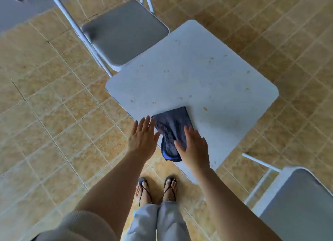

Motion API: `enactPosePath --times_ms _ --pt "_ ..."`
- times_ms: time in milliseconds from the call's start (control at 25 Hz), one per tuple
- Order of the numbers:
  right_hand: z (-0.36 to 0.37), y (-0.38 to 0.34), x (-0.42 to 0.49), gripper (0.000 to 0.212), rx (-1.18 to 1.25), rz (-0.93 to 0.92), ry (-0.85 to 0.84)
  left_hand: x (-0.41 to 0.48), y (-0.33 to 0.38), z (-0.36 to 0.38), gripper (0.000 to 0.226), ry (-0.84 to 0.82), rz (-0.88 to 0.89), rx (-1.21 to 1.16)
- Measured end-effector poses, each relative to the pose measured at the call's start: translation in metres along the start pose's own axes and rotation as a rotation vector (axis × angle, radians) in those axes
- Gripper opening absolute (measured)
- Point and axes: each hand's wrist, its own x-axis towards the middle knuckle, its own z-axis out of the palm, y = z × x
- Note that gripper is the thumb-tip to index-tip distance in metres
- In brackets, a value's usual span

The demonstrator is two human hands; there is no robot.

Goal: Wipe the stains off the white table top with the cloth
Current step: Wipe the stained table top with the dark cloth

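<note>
Right hand (pixel 193 147) on cloth (pixel 173 130), stained table top (pixel 207 74)

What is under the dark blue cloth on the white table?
The dark blue cloth lies on the white table top, overhanging its near edge. Any stains beneath it are hidden.

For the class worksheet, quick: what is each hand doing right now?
Left hand: open, fingers spread, holding nothing, beside the cloth.
Right hand: open, flat on the cloth, not gripping it.
</note>
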Motion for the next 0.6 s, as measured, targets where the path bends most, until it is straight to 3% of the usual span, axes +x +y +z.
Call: enactPosePath --times_ms 240,400,600 --pt "0.067 -0.005 0.051 0.074 -0.200 -0.016 0.313 0.018 -0.017 0.070 0.066 0.015 -0.025 -0.069" --pt "0.098 -0.008 0.064 0.062 -0.174 -0.047 0.488 0.031 -0.018 0.096 0.074 0.106 -0.051 -0.187" --pt "0.111 0.028 0.020 0.052 -0.212 -0.077 0.511 0.032 -0.021 0.100 0.065 0.102 -0.020 -0.165"
